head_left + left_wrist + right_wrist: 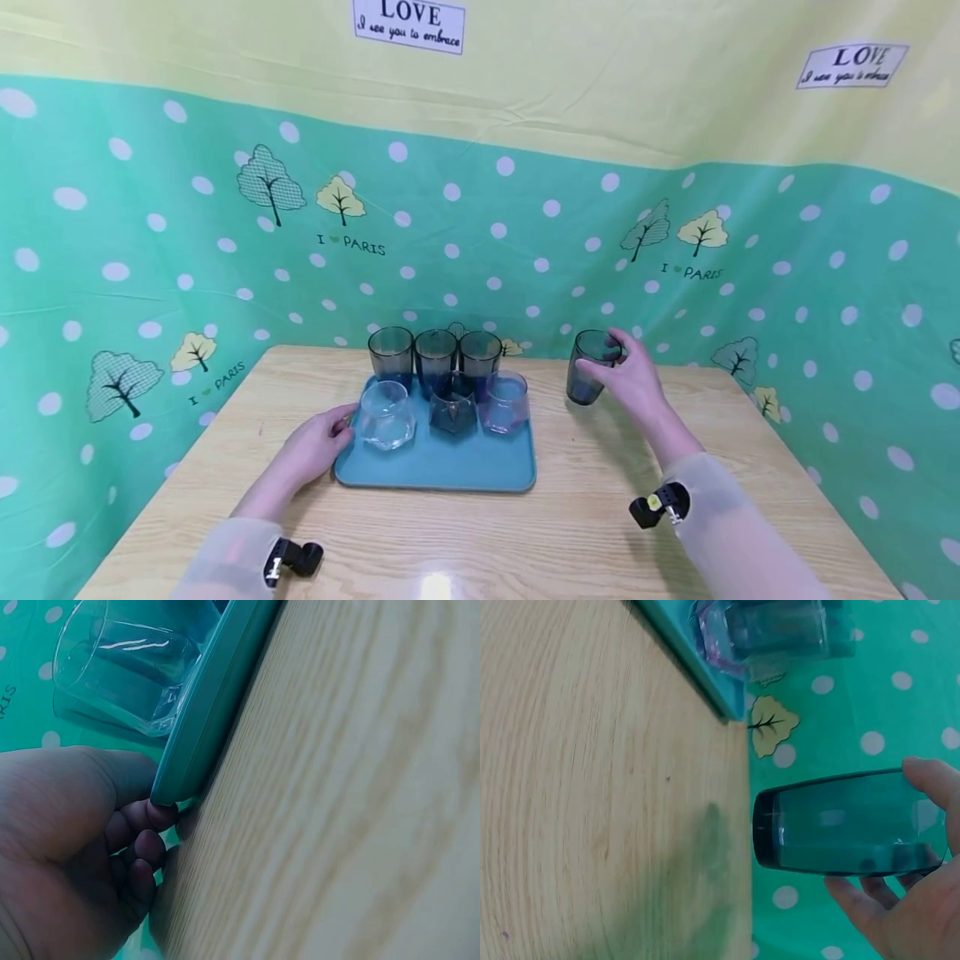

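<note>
My right hand (632, 377) holds a tall dark tinted glass tumbler (840, 825) near its rim, thumb on one side and fingers on the other. The tumbler is upright, right of the blue tray (435, 475). At the tray's left edge, my left hand (317, 444) pinches the rim, with the thumb on top and curled fingers under it in the left wrist view. On the tray, three dark tumblers (436, 354) stand in a back row. In front of them are a clear short glass (387, 421), a dark short glass (452, 408) and a pinkish short glass (506, 408).
The tray lies on a light wood table (420, 533). Behind it and along both sides hangs a green and yellow printed cloth (480, 225), close to the table's back edge. Small black cameras sit at both wrists.
</note>
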`<state>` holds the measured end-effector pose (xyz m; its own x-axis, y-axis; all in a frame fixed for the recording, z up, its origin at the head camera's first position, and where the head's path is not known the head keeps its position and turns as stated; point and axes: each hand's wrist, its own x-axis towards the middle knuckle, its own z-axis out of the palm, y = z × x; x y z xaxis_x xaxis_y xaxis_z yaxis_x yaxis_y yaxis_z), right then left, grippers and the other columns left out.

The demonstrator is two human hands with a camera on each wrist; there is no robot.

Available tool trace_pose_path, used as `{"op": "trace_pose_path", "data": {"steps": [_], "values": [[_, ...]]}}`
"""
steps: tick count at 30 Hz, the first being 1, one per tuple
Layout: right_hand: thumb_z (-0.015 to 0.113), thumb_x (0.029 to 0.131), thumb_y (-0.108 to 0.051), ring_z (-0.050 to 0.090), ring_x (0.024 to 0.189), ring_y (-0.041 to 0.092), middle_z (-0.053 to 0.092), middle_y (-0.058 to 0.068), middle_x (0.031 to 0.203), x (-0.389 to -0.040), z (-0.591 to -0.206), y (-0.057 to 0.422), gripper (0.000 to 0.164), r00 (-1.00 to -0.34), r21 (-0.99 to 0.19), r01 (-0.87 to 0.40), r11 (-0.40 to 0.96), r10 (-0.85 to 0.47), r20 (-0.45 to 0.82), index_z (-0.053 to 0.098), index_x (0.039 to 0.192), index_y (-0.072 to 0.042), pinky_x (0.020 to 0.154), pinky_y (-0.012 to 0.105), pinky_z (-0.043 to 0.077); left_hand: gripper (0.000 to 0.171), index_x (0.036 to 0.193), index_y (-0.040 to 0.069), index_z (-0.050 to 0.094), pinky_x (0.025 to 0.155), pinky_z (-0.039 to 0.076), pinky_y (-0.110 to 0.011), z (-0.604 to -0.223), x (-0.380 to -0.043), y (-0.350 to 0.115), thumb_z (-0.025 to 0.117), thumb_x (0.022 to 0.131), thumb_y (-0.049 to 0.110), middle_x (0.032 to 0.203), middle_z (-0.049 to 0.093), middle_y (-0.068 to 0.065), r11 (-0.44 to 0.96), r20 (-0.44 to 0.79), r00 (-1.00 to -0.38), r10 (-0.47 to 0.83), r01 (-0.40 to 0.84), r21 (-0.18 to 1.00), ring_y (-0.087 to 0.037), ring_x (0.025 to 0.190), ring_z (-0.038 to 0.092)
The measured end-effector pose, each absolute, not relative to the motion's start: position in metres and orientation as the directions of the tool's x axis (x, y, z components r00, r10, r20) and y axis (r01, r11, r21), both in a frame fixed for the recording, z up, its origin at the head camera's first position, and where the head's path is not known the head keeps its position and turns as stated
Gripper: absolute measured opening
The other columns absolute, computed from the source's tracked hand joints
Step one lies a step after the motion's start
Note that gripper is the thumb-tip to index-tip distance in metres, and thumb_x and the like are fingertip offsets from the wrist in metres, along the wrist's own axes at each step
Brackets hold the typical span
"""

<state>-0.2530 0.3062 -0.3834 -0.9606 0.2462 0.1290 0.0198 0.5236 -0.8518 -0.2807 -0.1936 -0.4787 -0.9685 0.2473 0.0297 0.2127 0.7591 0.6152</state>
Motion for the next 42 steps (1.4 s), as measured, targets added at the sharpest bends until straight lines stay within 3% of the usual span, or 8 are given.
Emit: {"op": "trace_pose_path", "data": {"steps": [12, 30, 42], "values": [[0.088, 0.097, -0.033, 0.038, 0.156, 0.043, 0.039, 0.021, 0.169, -0.274, -0.402, 0.308, 0.100, -0.963, -0.845, 0.024, 0.534, 0.240, 0.125, 0.029, 0.173, -0.005, 0.123, 0.058, 0.038, 0.049, 0.156, -0.006, 0.055, 0.085, 0.050, -0.047, -0.480, -0.282, -0.198, 0.061, 0.110, 0.010, 0.097, 0.061, -0.004, 0.738, 0.059, -0.959, 0.276, 0.251, 0.626, -0.023, 0.090, 0.059], [0.088, 0.097, -0.036, 0.045, 0.148, 0.042, 0.038, 0.020, 0.167, -0.276, -0.418, 0.308, 0.102, -0.964, -0.861, 0.033, 0.508, 0.245, 0.107, 0.028, 0.174, -0.008, 0.118, 0.057, 0.044, 0.050, 0.158, -0.005, 0.054, 0.080, 0.047, -0.043, -0.482, -0.282, -0.196, 0.061, 0.111, 0.011, 0.094, 0.060, -0.004, 0.736, 0.030, -0.969, 0.245, 0.206, 0.645, -0.022, 0.086, 0.057], [0.088, 0.097, -0.035, 0.042, 0.152, 0.044, 0.038, 0.021, 0.168, -0.275, -0.417, 0.310, 0.102, -0.963, -0.860, 0.053, 0.507, 0.254, 0.090, 0.027, 0.175, -0.009, 0.121, 0.059, 0.040, 0.051, 0.159, -0.004, 0.053, 0.081, 0.048, -0.042, -0.481, -0.282, -0.195, 0.061, 0.111, 0.012, 0.097, 0.061, -0.004, 0.733, 0.016, -0.972, 0.233, 0.186, 0.654, -0.021, 0.087, 0.057]]}}
